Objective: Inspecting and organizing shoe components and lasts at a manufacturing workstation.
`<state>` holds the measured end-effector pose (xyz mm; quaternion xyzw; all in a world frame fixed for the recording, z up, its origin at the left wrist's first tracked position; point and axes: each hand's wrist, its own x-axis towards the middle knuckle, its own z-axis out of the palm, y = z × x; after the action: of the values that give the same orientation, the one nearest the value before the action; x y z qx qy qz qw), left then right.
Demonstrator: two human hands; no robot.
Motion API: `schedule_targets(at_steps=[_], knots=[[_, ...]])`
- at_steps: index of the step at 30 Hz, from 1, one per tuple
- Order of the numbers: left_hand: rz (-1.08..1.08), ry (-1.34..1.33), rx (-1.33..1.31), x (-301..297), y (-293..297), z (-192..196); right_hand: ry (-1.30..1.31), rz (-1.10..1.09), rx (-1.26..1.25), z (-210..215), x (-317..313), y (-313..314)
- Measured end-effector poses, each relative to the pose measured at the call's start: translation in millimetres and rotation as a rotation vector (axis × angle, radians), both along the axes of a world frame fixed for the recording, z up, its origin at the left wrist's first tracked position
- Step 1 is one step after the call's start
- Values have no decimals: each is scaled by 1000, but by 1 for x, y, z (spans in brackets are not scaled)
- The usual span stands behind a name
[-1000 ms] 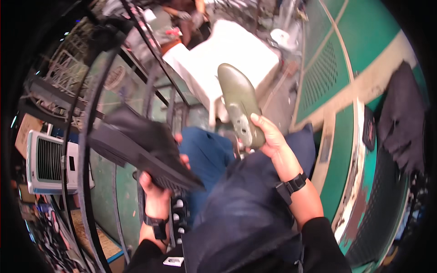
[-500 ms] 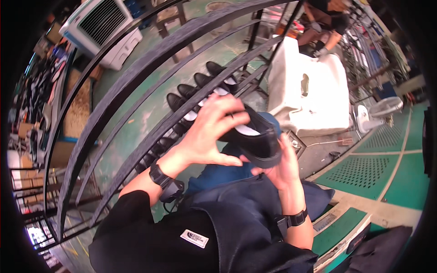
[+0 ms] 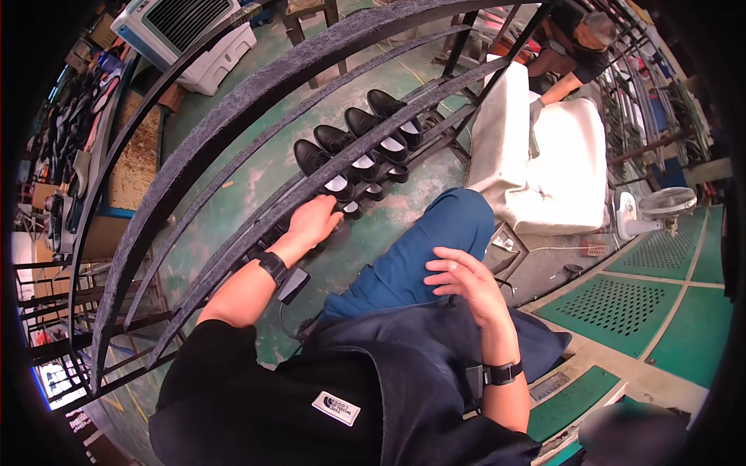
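My left hand (image 3: 312, 222) is down at the dark metal rack (image 3: 256, 203), just below a row of black shoes. Its fingers curl downward, and whatever they close on is hidden under the hand. Closest to it is a black lace-up shoe (image 3: 312, 160) with a white insole; several like it stand side by side along the rack. Below them the heels of more black shoes (image 3: 374, 191) show on a lower level. My right hand (image 3: 466, 283) hovers over my lap beside my blue trouser leg, fingers loosely stretched and apart, holding nothing.
Curved dark bars (image 3: 233, 101) of the rack arch across my left. Ahead to the right stands a large white moulded piece (image 3: 556, 163), with another person (image 3: 579, 46) bent behind it. A white fan (image 3: 660, 203) and green perforated panels (image 3: 622, 303) are on the right; an air cooler (image 3: 183, 35) stands far left.
The black shoe that was between both hands has left my right hand. My left hand has moved left and down to the rack. My right hand has loosened its fingers.
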<state>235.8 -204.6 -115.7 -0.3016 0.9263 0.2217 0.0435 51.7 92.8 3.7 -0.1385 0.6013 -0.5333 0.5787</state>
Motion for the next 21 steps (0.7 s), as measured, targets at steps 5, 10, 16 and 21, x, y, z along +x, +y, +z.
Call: schedule_targets(at_steps=[5,10,16,21], knots=[[162,-243,-157,48,-48,-117,-34,-143,3,-14,-5,15],[152,-85,33,66,-67,-146,-31,-277,21,-10,-15,29],[-29,278,40,13,-32,-93,68,-224,55,11,-40,43],[-289,607,339,-81,-7,-14,236,-243,88,58,-75,92]])
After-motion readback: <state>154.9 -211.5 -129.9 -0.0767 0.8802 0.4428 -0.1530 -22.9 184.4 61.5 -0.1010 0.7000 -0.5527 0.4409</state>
